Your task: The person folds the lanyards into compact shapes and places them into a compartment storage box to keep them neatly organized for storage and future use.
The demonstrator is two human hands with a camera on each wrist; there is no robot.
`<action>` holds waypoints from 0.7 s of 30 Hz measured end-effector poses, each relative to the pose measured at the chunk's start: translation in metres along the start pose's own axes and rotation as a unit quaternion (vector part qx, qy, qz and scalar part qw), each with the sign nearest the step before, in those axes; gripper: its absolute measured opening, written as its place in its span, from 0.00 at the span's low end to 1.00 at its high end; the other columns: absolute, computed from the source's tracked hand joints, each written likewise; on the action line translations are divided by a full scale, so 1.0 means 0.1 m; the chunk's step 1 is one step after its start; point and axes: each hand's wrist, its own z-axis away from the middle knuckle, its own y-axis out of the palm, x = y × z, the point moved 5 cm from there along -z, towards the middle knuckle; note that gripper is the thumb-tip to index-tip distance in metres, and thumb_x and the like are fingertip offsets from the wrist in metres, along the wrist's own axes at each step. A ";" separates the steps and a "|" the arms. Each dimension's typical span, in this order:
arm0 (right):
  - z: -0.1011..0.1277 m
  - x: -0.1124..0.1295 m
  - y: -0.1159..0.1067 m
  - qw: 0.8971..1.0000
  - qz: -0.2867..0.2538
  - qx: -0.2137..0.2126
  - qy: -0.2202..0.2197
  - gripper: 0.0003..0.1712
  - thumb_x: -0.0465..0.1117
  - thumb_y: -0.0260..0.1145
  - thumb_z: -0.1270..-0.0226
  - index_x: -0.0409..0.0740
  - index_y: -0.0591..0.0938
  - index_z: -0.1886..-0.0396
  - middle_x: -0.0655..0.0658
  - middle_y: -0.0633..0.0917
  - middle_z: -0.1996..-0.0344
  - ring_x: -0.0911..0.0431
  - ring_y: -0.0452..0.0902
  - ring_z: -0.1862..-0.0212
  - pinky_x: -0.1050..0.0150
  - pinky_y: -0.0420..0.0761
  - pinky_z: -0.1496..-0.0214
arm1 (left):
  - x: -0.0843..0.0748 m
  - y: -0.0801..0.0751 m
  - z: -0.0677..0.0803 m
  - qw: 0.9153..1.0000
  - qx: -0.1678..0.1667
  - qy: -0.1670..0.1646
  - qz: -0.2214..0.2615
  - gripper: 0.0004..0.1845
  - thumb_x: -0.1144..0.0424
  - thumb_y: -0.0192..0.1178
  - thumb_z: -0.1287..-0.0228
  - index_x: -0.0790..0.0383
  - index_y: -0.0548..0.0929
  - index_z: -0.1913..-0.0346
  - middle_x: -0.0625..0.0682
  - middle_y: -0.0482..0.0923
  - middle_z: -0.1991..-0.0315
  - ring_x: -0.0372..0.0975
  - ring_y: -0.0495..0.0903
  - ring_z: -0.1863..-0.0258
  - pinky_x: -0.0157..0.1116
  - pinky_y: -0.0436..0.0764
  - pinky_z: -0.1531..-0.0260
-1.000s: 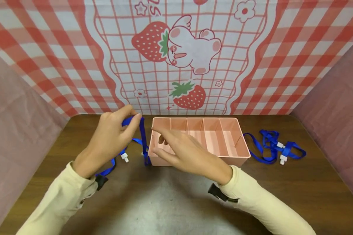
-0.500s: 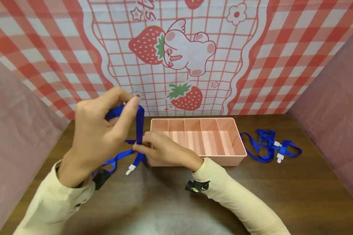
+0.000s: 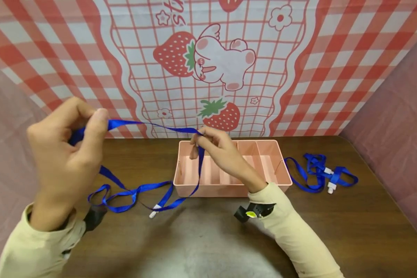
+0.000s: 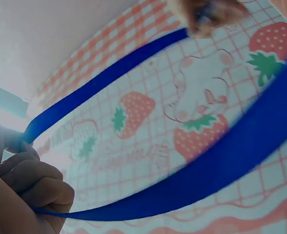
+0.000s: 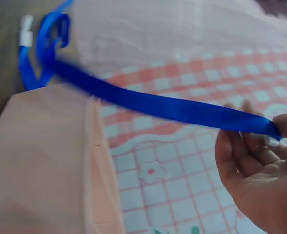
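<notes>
A blue lanyard is stretched in the air between both hands. My left hand, raised at the left, grips one stretch of the strap with curled fingers. Above the left part of a pink divided box, my right hand pinches the strap between thumb and fingers. From there the strap drops past the box's front wall to the table. In the right wrist view the strap runs into the pinch of the right fingers. A white clip lies on the table, left of the box, among loops of blue strap.
Right of the box lies another bundle of blue lanyard with white clips. The brown table ends at a hanging red-and-white strawberry cloth. Pinkish cloth walls stand at both sides.
My left hand has risen and moved left with the strap. My right hand went from the box to the strap, then rose to the right while pinching it. More strap is spread out.
</notes>
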 end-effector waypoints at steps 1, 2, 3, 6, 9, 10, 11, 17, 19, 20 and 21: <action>0.01 0.03 -0.05 1.000 -0.021 -0.004 -0.001 0.15 0.35 0.51 0.21 0.26 0.78 0.56 0.38 0.81 0.75 0.48 0.81 0.68 0.57 0.82 0.57 | 0.00 -0.01 0.02 1.000 0.001 -0.004 -0.004 0.14 0.68 0.62 0.36 0.66 0.79 0.80 0.51 0.72 0.86 0.32 0.64 0.85 0.25 0.58 0.81; 0.02 0.07 -0.09 0.999 -0.032 -0.009 -0.005 0.15 0.34 0.51 0.21 0.25 0.79 0.55 0.39 0.79 0.77 0.49 0.80 0.71 0.59 0.82 0.61 | 0.00 -0.02 0.04 1.000 0.002 -0.008 -0.013 0.14 0.68 0.62 0.36 0.67 0.78 0.81 0.50 0.71 0.86 0.31 0.63 0.85 0.25 0.57 0.81; 0.03 0.09 -0.14 0.999 -0.040 -0.013 -0.005 0.15 0.34 0.52 0.21 0.25 0.79 0.54 0.40 0.78 0.78 0.50 0.78 0.73 0.61 0.80 0.64 | 0.00 -0.02 0.05 1.000 0.004 -0.012 -0.018 0.15 0.68 0.61 0.36 0.68 0.78 0.81 0.49 0.71 0.86 0.30 0.63 0.85 0.25 0.57 0.81; 0.09 0.21 -0.26 0.999 -0.045 -0.024 -0.006 0.15 0.35 0.54 0.22 0.28 0.81 0.51 0.43 0.77 0.78 0.52 0.73 0.75 0.62 0.76 0.69 | 0.02 -0.03 0.08 0.999 0.013 -0.022 -0.035 0.16 0.68 0.61 0.35 0.70 0.77 0.81 0.45 0.70 0.85 0.28 0.63 0.84 0.25 0.57 0.80; 0.16 0.30 -0.37 0.999 -0.020 -0.038 0.002 0.16 0.40 0.53 0.21 0.33 0.82 0.51 0.44 0.80 0.72 0.51 0.72 0.73 0.62 0.77 0.67 | 0.07 -0.03 0.10 0.998 0.027 -0.035 -0.050 0.16 0.68 0.60 0.35 0.70 0.76 0.81 0.42 0.68 0.85 0.27 0.62 0.84 0.25 0.57 0.80; 0.18 0.33 -0.39 0.999 -0.003 -0.042 0.004 0.18 0.42 0.52 0.20 0.34 0.83 0.51 0.43 0.80 0.70 0.51 0.73 0.72 0.61 0.78 0.67 | 0.10 -0.03 0.12 0.997 0.030 -0.038 -0.054 0.15 0.69 0.61 0.35 0.70 0.76 0.80 0.41 0.68 0.85 0.26 0.62 0.84 0.25 0.58 0.80; 0.21 0.36 -0.42 0.999 0.015 -0.047 0.006 0.19 0.43 0.51 0.19 0.35 0.84 0.52 0.42 0.80 0.69 0.50 0.73 0.72 0.61 0.78 0.67 | 0.12 -0.02 0.13 0.997 0.034 -0.043 -0.057 0.15 0.69 0.61 0.35 0.70 0.76 0.80 0.41 0.68 0.85 0.26 0.61 0.84 0.25 0.57 0.80; 0.29 0.47 -0.44 0.991 0.125 -0.044 -0.005 0.14 0.39 0.56 0.22 0.42 0.85 0.47 0.43 0.81 0.65 0.49 0.75 0.75 0.60 0.79 0.73 | 0.20 0.01 0.22 0.995 0.046 -0.066 -0.059 0.13 0.73 0.60 0.37 0.70 0.76 0.80 0.41 0.65 0.86 0.26 0.60 0.84 0.25 0.57 0.80; 0.33 0.50 -0.44 0.990 0.132 -0.045 -0.013 0.14 0.37 0.59 0.24 0.43 0.83 0.45 0.43 0.81 0.67 0.50 0.76 0.77 0.60 0.79 0.74 | 0.20 0.02 0.25 0.994 0.054 -0.069 -0.061 0.13 0.74 0.60 0.37 0.70 0.75 0.80 0.41 0.65 0.86 0.26 0.59 0.84 0.25 0.57 0.80; 0.35 0.53 -0.45 0.990 0.134 -0.047 -0.019 0.14 0.36 0.60 0.25 0.43 0.83 0.44 0.43 0.80 0.70 0.50 0.75 0.78 0.60 0.78 0.75 | 0.22 0.02 0.27 0.994 0.062 -0.071 -0.064 0.13 0.74 0.61 0.37 0.69 0.75 0.80 0.42 0.64 0.86 0.26 0.59 0.84 0.26 0.57 0.80; 0.36 0.55 -0.46 0.989 0.133 -0.052 -0.026 0.14 0.35 0.60 0.26 0.42 0.82 0.44 0.43 0.79 0.73 0.51 0.75 0.78 0.60 0.78 0.76 | 0.25 0.03 0.29 0.992 0.074 -0.072 -0.070 0.13 0.73 0.61 0.37 0.68 0.75 0.80 0.43 0.64 0.87 0.26 0.59 0.85 0.26 0.57 0.81</action>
